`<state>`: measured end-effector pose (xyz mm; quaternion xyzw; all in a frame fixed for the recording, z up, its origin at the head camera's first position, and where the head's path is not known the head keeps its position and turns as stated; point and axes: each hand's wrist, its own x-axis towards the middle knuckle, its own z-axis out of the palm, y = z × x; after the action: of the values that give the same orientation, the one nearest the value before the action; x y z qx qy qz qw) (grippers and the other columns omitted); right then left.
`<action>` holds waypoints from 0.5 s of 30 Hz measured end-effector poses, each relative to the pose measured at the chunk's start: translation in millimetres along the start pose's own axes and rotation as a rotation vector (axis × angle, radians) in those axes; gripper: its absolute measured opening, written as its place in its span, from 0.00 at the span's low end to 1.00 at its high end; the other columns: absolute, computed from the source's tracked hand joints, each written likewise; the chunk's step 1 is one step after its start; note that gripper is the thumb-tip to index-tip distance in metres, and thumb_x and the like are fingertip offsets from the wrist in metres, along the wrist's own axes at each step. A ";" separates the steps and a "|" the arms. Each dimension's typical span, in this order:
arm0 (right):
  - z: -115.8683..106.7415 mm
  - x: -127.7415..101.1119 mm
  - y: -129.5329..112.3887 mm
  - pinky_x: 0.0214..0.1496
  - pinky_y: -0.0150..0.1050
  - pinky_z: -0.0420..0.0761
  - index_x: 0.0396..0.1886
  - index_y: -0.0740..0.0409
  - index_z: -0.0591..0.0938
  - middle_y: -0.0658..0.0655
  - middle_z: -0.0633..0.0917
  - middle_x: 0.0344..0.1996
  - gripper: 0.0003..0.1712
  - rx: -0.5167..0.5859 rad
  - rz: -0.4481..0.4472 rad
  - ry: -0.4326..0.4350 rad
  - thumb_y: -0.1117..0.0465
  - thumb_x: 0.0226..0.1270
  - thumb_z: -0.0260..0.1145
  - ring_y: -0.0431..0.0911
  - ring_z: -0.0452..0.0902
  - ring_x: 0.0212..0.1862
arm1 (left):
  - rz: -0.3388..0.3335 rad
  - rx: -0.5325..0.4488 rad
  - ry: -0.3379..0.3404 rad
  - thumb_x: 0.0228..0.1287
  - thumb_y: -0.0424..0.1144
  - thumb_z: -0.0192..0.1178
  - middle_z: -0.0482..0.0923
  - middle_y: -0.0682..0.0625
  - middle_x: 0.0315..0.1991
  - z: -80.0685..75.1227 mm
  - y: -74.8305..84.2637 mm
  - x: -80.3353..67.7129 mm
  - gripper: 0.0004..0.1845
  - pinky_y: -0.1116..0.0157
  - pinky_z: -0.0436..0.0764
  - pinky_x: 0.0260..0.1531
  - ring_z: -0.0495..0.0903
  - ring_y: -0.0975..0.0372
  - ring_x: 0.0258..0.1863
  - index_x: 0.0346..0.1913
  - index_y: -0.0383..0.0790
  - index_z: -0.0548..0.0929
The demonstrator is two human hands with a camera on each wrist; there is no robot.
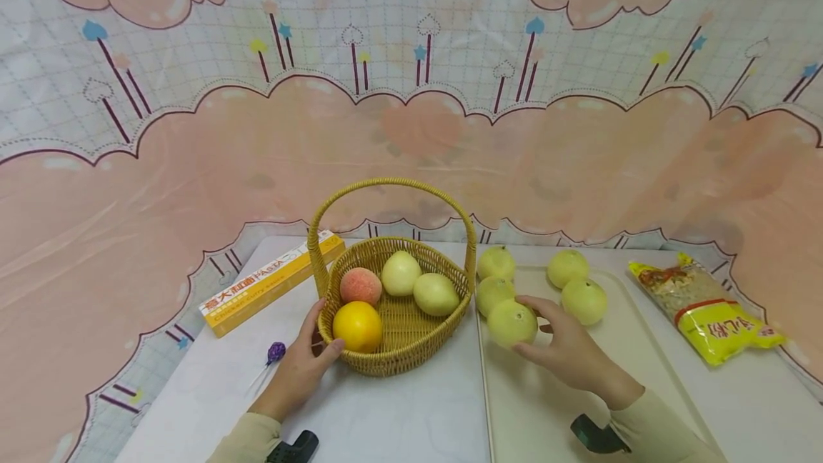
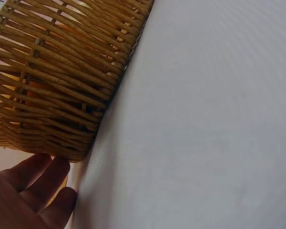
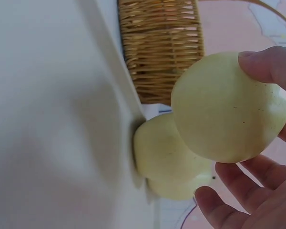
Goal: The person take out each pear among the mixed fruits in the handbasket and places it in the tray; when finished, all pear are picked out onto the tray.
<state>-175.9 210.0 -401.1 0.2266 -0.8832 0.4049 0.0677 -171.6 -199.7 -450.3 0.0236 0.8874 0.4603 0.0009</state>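
Observation:
My right hand (image 1: pixel 569 349) holds a pale green round fruit (image 3: pixel 229 107) between thumb and fingers, raised over the cream tray (image 1: pixel 546 420). In the right wrist view two more such fruits (image 3: pixel 169 152) lie behind it, and the basket's side shows beyond. My left hand (image 1: pixel 298 363) grips the left side of a handled wicker basket (image 1: pixel 411 359), its thumb at the rim by an orange (image 1: pixel 357 327). In the left wrist view the fingers (image 2: pixel 52 179) touch the woven wall. Inside the basket are also a peach (image 1: pixel 361 285) and two pale green fruits (image 1: pixel 436 294).
Several more pale green fruits (image 1: pixel 584 301) rest on and beside the tray. To its right lies a yellow food packet (image 1: pixel 707 313). Left of the basket are a long yellow pasta box (image 1: pixel 273 284) and a purple-wrapped lollipop (image 1: pixel 276 353). A patterned cloth (image 1: pixel 411 163) hangs behind the table.

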 end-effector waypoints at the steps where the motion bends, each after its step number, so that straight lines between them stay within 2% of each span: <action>1: 0.2 -1.7 1.1 0.46 0.50 0.73 0.59 0.55 0.68 0.56 0.72 0.55 0.36 0.006 0.003 0.001 0.52 0.50 0.70 0.48 0.67 0.53 | -0.001 0.000 0.001 0.55 0.64 0.51 0.59 0.41 0.63 -0.1 0.3 -0.1 0.43 0.52 0.68 0.53 0.68 0.52 0.53 0.69 0.61 0.42; 15: 9.0 -12.7 13.1 0.41 0.46 0.77 0.57 0.56 0.70 0.54 0.74 0.52 0.37 -0.030 0.019 0.017 0.49 0.48 0.71 0.45 0.69 0.47 | 0.004 -0.010 0.000 0.55 0.64 0.51 0.58 0.41 0.64 0.5 -1.1 -0.6 0.43 0.52 0.67 0.54 0.67 0.53 0.54 0.69 0.60 0.41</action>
<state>-170.0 215.1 -419.9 0.2139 -0.8907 0.3941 0.0748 -171.0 -199.9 -451.5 0.0251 0.8851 0.4647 0.0000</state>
